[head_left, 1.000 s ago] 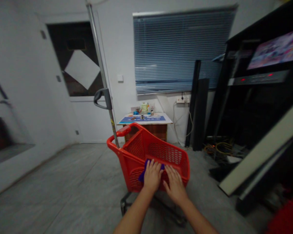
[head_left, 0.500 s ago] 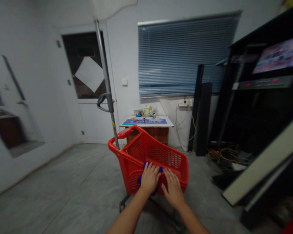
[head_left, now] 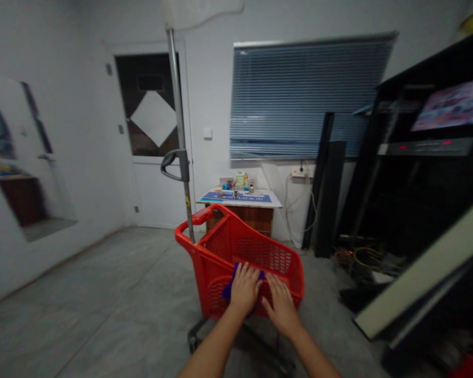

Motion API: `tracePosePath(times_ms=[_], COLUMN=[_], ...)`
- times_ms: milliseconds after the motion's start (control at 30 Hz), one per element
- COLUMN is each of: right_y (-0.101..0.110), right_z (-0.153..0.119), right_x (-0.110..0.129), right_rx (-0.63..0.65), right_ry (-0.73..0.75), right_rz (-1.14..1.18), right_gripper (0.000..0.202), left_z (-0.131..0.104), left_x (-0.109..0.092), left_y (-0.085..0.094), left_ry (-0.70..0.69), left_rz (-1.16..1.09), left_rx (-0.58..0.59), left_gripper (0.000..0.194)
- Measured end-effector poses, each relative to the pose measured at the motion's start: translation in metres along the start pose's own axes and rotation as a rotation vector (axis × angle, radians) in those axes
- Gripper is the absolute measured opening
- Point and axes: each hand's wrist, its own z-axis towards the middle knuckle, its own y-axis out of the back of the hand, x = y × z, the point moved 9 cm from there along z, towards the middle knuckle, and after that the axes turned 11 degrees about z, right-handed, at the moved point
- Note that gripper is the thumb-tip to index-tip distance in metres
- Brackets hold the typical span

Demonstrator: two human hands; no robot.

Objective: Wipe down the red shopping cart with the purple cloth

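Observation:
A red plastic shopping cart [head_left: 203, 268] stands in front of me, its handle end at the left. My left hand [head_left: 245, 287] presses a purple cloth [head_left: 228, 289] against the top edge of the cart's near side. Its fingers lie over the cloth, which sticks out to the left and a little to the right. Beside it, my right hand [head_left: 280, 303] rests on the same edge, fingers stretched forward and thumb apart. Whether any cloth lies under the right fingertips is hidden. A grey metal pole [head_left: 177, 100] with a dark loop grip [head_left: 176, 165] rises at the cart's handle.
Behind the cart, a small table [head_left: 276, 200] bears a blue printed sheet and several small items. Tall black panels [head_left: 333, 199] lean by the window blind [head_left: 299, 100]. On the right are a dark rack [head_left: 402, 205], loose cables [head_left: 362, 257] and a slanted pale board [head_left: 418, 278].
The view has shifted slightly, so the room sits a little lower and to the right. Both hands stay on the cart's near edge, with the cloth still under the left.

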Motion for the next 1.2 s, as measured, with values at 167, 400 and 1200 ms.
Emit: tracePosePath(times_ms=[167, 400, 1200], right_y=[0.01, 0.004, 0.01], right_z=[-0.007, -0.012, -0.014], right_x=[-0.013, -0.013, -0.01], right_rx=[-0.004, -0.075, -0.051], right_ry=[-0.044, -0.008, -0.033], right_rz=[-0.061, -0.044, -0.003], right_gripper=[0.06, 0.059, 0.061], left_z=[-0.001, -0.005, 0.0], left_x=[0.013, 0.007, 0.001], left_y=[0.006, 0.004, 0.006], left_ry=[-0.019, 0.078, -0.021], left_rz=[0.007, -0.006, 0.009], left_rx=[0.006, -0.023, -0.001], left_gripper=[0.03, 0.031, 0.029])
